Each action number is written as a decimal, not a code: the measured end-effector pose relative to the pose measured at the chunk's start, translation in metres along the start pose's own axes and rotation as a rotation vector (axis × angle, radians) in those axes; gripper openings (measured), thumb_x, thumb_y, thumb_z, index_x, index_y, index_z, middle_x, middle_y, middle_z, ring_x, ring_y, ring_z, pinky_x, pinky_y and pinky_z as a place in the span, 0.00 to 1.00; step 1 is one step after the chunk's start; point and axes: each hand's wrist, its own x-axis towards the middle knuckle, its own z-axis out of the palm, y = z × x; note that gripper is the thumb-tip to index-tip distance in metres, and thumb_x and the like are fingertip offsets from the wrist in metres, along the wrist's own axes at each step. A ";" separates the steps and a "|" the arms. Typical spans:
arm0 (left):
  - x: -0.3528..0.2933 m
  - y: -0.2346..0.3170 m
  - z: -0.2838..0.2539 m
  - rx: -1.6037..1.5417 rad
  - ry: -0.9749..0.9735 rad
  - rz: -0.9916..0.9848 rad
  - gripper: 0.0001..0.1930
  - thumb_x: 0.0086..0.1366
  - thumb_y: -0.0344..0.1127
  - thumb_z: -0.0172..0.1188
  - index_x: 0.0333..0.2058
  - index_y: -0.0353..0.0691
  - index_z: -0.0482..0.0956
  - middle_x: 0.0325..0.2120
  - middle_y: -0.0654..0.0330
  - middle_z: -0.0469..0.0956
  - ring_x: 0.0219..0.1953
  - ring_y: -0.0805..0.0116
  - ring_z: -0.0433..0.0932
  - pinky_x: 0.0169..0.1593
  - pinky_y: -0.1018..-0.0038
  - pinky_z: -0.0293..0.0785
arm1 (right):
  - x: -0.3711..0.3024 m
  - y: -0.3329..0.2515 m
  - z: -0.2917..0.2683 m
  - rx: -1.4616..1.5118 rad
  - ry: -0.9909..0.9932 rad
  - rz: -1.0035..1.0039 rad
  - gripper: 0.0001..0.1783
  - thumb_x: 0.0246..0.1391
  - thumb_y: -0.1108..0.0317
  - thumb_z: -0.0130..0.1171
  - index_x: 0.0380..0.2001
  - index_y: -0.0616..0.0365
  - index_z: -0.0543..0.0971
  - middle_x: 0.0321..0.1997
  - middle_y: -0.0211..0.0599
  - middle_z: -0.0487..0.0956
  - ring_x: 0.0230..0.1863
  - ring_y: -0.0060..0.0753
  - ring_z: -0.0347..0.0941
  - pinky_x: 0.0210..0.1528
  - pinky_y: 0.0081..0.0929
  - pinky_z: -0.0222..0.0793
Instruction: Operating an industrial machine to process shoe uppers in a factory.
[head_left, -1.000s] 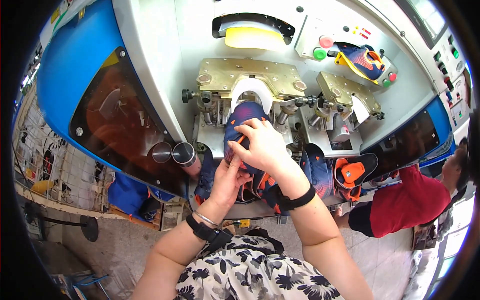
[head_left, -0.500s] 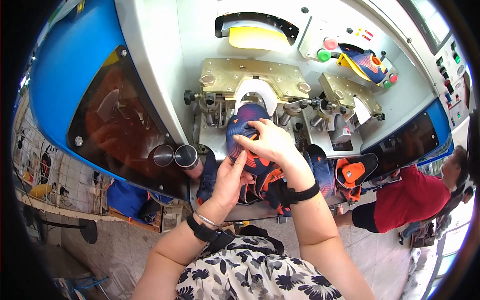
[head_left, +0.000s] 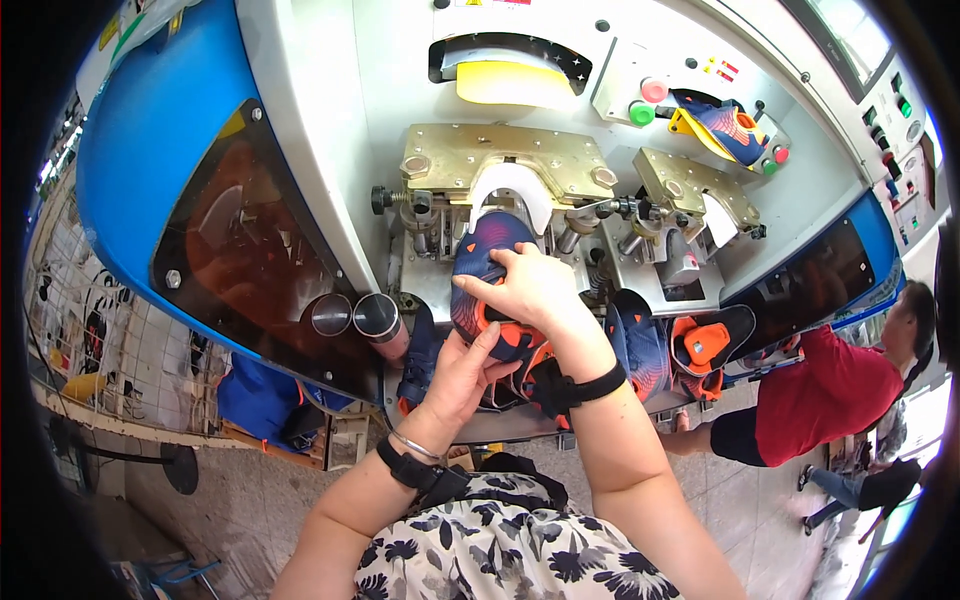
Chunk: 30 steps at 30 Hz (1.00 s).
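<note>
Head view: a worker's right hand [head_left: 530, 290] clasps the top of a navy-and-orange shoe upper [head_left: 485, 275] and the left hand [head_left: 460, 375] grasps its underside, seating it against the machine's white mould [head_left: 512, 185], with further uppers [head_left: 640, 345] apparently awaiting alongside.

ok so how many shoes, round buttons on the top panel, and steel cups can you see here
shoes: 3 — one in the hands, one right of it, one on the panel
round buttons: 2 — pink, green
steel cups: 2 —
total: 7
</note>
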 end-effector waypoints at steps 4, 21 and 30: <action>0.002 0.001 -0.001 0.016 -0.008 -0.007 0.23 0.71 0.42 0.53 0.60 0.44 0.61 0.53 0.57 0.74 0.53 0.64 0.77 0.52 0.64 0.79 | 0.000 0.000 0.001 0.030 0.020 0.000 0.41 0.46 0.28 0.52 0.53 0.49 0.79 0.52 0.48 0.76 0.53 0.46 0.76 0.56 0.37 0.70; 0.007 -0.010 -0.005 -0.064 0.005 0.019 0.24 0.70 0.42 0.55 0.60 0.44 0.61 0.51 0.59 0.74 0.48 0.67 0.78 0.48 0.68 0.80 | -0.006 -0.023 0.027 -0.218 0.318 -0.060 0.30 0.56 0.41 0.50 0.41 0.57 0.83 0.45 0.44 0.81 0.48 0.45 0.75 0.48 0.41 0.70; 0.008 -0.009 0.006 -0.052 0.028 0.047 0.25 0.69 0.41 0.58 0.60 0.42 0.60 0.50 0.60 0.73 0.47 0.69 0.78 0.47 0.73 0.77 | -0.003 -0.019 0.038 -0.215 0.271 -0.034 0.37 0.50 0.43 0.53 0.53 0.63 0.76 0.59 0.43 0.74 0.58 0.42 0.67 0.56 0.39 0.62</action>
